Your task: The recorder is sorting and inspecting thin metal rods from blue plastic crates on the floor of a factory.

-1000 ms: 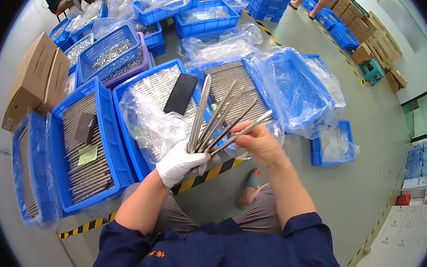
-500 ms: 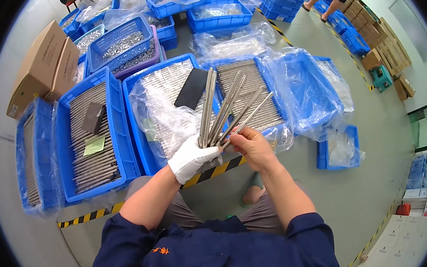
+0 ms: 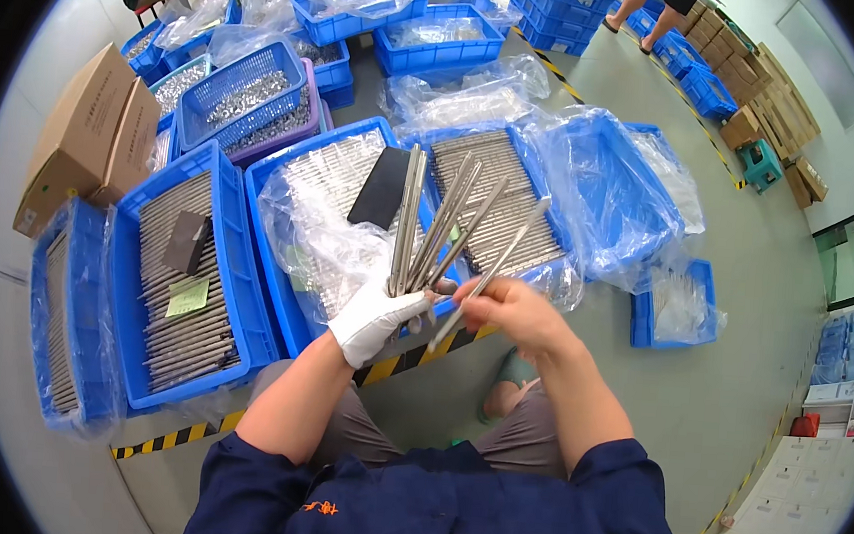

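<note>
My left hand (image 3: 375, 321), in a white glove, is closed round the lower ends of several slim metal rods (image 3: 437, 223), which fan upward. Bare and slightly blurred, my right hand (image 3: 516, 314) pinches a single metal rod (image 3: 504, 256), tilted and apart from that bundle. Beyond the bundle, a blue crate (image 3: 572, 240) holds rows of similar rods. Another crate (image 3: 256, 203), left of it, is lined with clear plastic and holds paler rods, with a black flat object (image 3: 380, 185) lying on them.
At the left, a rod-filled blue crate (image 3: 266, 340) carries a dark block (image 3: 186, 242) and a yellow-green note (image 3: 188, 296). Cardboard boxes (image 3: 85, 130) stand behind it. Plastic covers a blue crate (image 3: 618, 197) on the right. Other people are in the background.
My right hand has drawn one rod away from the bundle, moving slightly right and down. The left hand keeps its hold, a little lower and further left.
</note>
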`<state>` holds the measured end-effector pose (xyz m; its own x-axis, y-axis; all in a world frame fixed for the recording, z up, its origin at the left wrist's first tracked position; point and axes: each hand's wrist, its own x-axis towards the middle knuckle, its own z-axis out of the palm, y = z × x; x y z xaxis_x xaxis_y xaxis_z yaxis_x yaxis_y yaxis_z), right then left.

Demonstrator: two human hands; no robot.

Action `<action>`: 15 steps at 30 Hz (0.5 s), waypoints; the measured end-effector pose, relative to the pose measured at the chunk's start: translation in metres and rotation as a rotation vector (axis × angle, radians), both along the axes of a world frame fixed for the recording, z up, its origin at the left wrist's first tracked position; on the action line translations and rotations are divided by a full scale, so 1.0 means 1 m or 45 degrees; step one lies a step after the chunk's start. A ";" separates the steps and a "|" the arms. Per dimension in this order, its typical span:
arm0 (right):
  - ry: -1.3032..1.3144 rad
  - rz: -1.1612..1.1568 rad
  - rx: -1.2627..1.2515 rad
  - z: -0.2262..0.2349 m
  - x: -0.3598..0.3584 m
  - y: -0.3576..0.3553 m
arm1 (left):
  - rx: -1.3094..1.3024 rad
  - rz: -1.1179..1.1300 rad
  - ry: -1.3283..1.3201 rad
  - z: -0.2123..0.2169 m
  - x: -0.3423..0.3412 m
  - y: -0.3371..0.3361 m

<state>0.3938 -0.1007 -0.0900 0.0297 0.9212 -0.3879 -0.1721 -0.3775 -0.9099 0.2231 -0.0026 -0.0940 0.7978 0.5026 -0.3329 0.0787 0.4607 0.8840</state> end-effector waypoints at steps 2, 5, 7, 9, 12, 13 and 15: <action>0.081 0.300 -0.128 -0.001 -0.005 0.000 | -0.175 0.048 -0.096 -0.005 0.000 -0.003; 0.364 0.454 -0.212 -0.018 -0.005 0.000 | -0.340 -0.146 -0.198 -0.005 -0.003 -0.002; 0.527 0.416 -0.327 -0.021 -0.009 -0.001 | -0.342 -0.102 -0.259 -0.001 -0.002 -0.006; 0.517 0.546 -0.287 -0.023 -0.021 -0.005 | -0.311 -0.045 -0.228 -0.007 -0.005 -0.002; 0.413 0.898 -0.225 -0.023 -0.039 -0.013 | -0.273 0.073 -0.129 -0.011 -0.013 0.015; 0.271 1.038 -0.161 -0.019 -0.040 -0.013 | -0.194 0.182 -0.110 -0.011 -0.012 0.017; -0.066 1.010 0.038 -0.016 -0.033 -0.013 | -0.041 0.284 -0.091 -0.012 -0.017 0.024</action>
<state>0.3608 -0.1137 -0.1064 -0.6222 0.6852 -0.3786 0.1806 -0.3449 -0.9211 0.2057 0.0215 -0.1057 0.6905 0.6589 -0.2985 -0.0905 0.4881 0.8681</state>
